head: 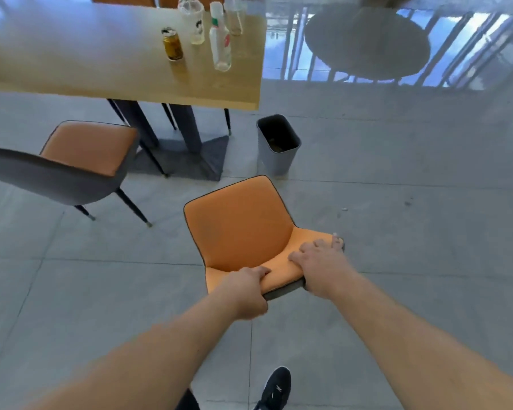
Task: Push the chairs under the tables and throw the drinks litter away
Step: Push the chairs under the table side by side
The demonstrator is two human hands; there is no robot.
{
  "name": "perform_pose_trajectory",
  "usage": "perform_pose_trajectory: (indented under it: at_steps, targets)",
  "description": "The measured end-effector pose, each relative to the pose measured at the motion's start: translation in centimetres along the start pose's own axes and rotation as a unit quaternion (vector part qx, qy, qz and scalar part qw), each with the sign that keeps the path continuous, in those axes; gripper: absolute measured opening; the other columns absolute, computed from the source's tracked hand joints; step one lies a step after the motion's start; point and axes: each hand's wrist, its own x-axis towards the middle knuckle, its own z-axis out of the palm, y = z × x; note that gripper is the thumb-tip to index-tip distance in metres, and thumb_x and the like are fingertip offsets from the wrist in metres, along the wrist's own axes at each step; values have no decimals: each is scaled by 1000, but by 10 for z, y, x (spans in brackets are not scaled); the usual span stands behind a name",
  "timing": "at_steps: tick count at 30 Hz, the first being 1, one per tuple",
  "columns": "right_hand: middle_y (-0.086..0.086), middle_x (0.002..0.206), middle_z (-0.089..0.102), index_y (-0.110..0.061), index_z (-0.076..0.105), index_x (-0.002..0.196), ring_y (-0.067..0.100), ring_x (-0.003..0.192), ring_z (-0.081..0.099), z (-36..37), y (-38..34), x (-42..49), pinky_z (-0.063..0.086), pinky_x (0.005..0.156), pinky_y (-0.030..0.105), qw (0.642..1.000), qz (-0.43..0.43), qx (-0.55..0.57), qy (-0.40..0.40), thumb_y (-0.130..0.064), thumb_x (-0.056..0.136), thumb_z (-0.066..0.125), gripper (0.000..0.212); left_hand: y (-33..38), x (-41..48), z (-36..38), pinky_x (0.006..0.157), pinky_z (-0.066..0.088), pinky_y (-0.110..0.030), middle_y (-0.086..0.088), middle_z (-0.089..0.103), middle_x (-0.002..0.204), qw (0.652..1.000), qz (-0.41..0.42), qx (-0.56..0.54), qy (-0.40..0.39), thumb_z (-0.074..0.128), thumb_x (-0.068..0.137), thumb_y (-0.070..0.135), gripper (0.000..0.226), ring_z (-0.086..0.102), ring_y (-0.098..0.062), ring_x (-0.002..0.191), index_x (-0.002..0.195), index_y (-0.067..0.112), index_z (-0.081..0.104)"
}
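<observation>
Both hands, left hand (243,294) and right hand (320,264), clamped on the orange chair (237,229) backrest, chair legs hidden.

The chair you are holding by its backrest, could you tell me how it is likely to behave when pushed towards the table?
The chair probably slides easily: the tiled floor looks smooth. Both hands grip high on the backrest, so it may tilt forward rather than glide. It looks rigid, likely light.
</observation>
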Motion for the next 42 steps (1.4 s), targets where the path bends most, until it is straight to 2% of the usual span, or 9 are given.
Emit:
perform_pose_trajectory:
  at_steps: [4,10,15,22,31,39,42]
  targets:
    - [-3,132,56,-40,49,135,31,125,47,-5,-10,16,21,113,71,1000,-12,13,19,-30,90,60,47,-17,-7,-4,74,60,-35,4,60,119,999,-15,-24,44,55,81,26,74,60,-17,87,149,49,36]
    - [-4,125,58,-40,52,131,29,119,50,-37,-68,45,31,111,65,997,-30,61,35,-25,92,58,42,-76,-13,-42,85,58,-41,6,61,114,995,-33,14,97,54,87,24,61,60,-20,97,143,47,45]
    - [-5,118,58,-39,54,129,27,113,52,-69,-131,84,41,97,53,994,-29,87,55,-29,93,58,37,-147,-14,-86,94,49,-48,12,60,105,985,-38,48,162,52,88,23,49,56,-17,97,128,51,53]
    - [-5,119,58,-40,53,133,27,115,51,-124,-211,143,40,106,58,991,9,122,56,-32,95,63,41,-245,1,-165,108,35,-52,14,59,122,984,-21,63,164,51,91,18,51,50,-17,118,130,51,52]
    - [-6,117,59,-41,54,133,25,110,53,-181,-260,226,43,102,55,983,45,157,87,-36,93,66,41,-317,42,-266,103,37,-48,14,58,116,982,23,101,155,49,91,19,47,51,-18,113,125,50,54]
    - [-6,116,62,-40,56,130,25,108,54,-218,-253,278,42,105,57,980,34,159,115,-25,91,67,44,-329,74,-329,108,34,-51,13,59,124,981,38,108,158,50,91,21,47,50,-19,120,129,49,52]
    - [-7,115,62,-39,56,129,25,109,55,-229,-243,291,41,107,56,982,42,143,117,-29,90,69,43,-325,85,-344,103,36,-49,12,58,125,980,42,113,158,49,90,21,49,49,-20,119,130,49,51]
